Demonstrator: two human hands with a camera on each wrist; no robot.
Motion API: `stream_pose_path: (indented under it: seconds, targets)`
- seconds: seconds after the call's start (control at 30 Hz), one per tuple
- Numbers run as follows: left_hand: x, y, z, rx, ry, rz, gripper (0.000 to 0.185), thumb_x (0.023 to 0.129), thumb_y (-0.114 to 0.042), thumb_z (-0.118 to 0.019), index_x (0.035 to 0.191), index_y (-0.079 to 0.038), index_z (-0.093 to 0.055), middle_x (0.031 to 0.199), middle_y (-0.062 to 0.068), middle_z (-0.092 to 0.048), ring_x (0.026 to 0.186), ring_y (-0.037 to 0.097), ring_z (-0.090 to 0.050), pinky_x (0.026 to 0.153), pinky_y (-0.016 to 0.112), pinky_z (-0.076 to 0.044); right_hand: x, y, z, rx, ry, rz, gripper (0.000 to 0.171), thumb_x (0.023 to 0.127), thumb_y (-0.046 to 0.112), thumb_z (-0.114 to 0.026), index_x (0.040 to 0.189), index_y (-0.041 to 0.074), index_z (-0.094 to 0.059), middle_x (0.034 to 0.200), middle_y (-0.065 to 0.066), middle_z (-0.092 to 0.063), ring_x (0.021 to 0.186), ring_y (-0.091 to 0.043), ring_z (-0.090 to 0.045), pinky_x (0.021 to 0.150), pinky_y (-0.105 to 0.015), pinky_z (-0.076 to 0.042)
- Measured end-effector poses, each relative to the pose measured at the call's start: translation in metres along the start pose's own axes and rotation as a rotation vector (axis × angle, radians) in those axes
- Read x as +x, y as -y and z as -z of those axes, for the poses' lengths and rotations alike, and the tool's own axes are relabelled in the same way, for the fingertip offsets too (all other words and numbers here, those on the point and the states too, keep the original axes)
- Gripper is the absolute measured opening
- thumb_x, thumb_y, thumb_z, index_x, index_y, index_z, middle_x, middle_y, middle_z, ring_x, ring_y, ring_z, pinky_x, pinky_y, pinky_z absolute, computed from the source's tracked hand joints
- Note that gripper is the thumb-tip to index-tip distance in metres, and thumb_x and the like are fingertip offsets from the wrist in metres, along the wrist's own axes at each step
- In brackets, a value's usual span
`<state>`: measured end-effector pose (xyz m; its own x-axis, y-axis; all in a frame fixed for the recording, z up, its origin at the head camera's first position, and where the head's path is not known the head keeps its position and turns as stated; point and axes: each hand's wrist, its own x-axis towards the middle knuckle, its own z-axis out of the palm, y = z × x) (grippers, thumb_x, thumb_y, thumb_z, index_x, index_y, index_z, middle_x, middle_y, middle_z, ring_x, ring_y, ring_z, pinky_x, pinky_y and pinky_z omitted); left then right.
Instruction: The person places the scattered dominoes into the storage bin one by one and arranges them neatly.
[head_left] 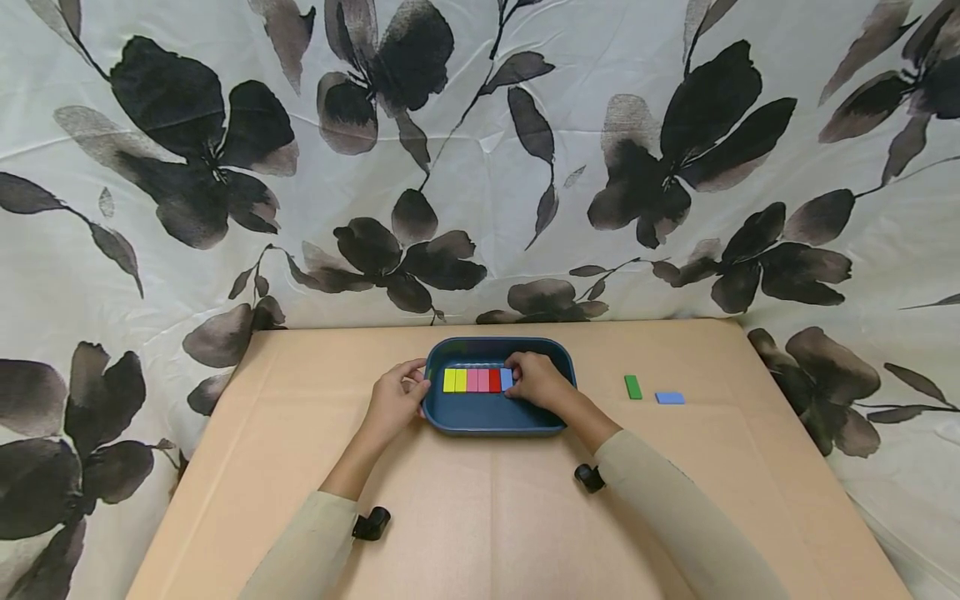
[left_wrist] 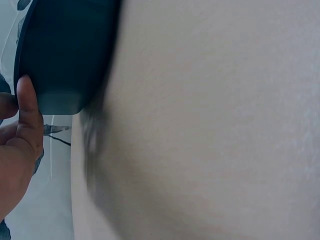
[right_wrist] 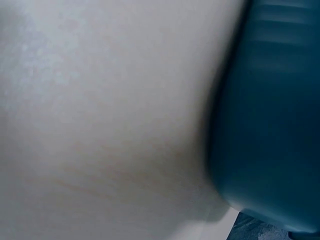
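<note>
A dark blue tray [head_left: 487,419] sits near the far edge of the table. My left hand [head_left: 397,396] grips its left rim, and the left wrist view shows the thumb [left_wrist: 27,95] against the tray's side. Inside the tray runs a row of small flat tiles: yellow tiles [head_left: 449,381], pink tiles [head_left: 472,381], then red [head_left: 494,381]. At the row's right end is a blue tile [head_left: 506,378], pinched by the fingers of my right hand [head_left: 538,382], which reaches in over the right rim. The right wrist view shows only the tray's outer wall [right_wrist: 265,125] and the table.
To the right of the tray, a green tile [head_left: 633,387] and another blue tile [head_left: 670,398] lie on the tan table [head_left: 487,517]. A white cloth [head_left: 480,183] with dark flowers hangs behind the table. Both wrists wear small black cameras.
</note>
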<state>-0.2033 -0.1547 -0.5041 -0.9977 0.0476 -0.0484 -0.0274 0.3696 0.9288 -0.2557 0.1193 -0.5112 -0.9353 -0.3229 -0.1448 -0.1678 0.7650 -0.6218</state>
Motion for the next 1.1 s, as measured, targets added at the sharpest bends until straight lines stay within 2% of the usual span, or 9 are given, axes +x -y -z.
stream_pose_path:
  seconds: [0.6,1.1]
  targets:
    - [-0.01,0.0,0.009,-0.02,0.036,-0.005,0.04,0.099,-0.002,-0.065,0.139,0.0,-0.06,0.103,0.016,-0.06,0.056,0.016,-0.062,0.054,0.041,-0.062,-0.014,0.009,-0.01,-0.005,-0.026,-0.017,0.044,0.078,0.011,-0.091,0.116,0.001,-0.07,0.086,-0.006,-0.06,0.071,-0.013,-0.057,0.067,-0.024,-0.052]
    - [-0.01,-0.001,0.01,-0.022,0.039,-0.001,0.04,0.099,-0.002,-0.065,0.14,0.001,-0.059,0.104,0.016,-0.06,0.057,0.017,-0.062,0.053,0.038,-0.061,-0.015,0.012,-0.011,-0.037,-0.022,-0.029,0.046,0.08,0.014,-0.09,0.118,0.002,-0.07,0.087,-0.005,-0.059,0.077,-0.016,-0.056,0.068,-0.023,-0.051]
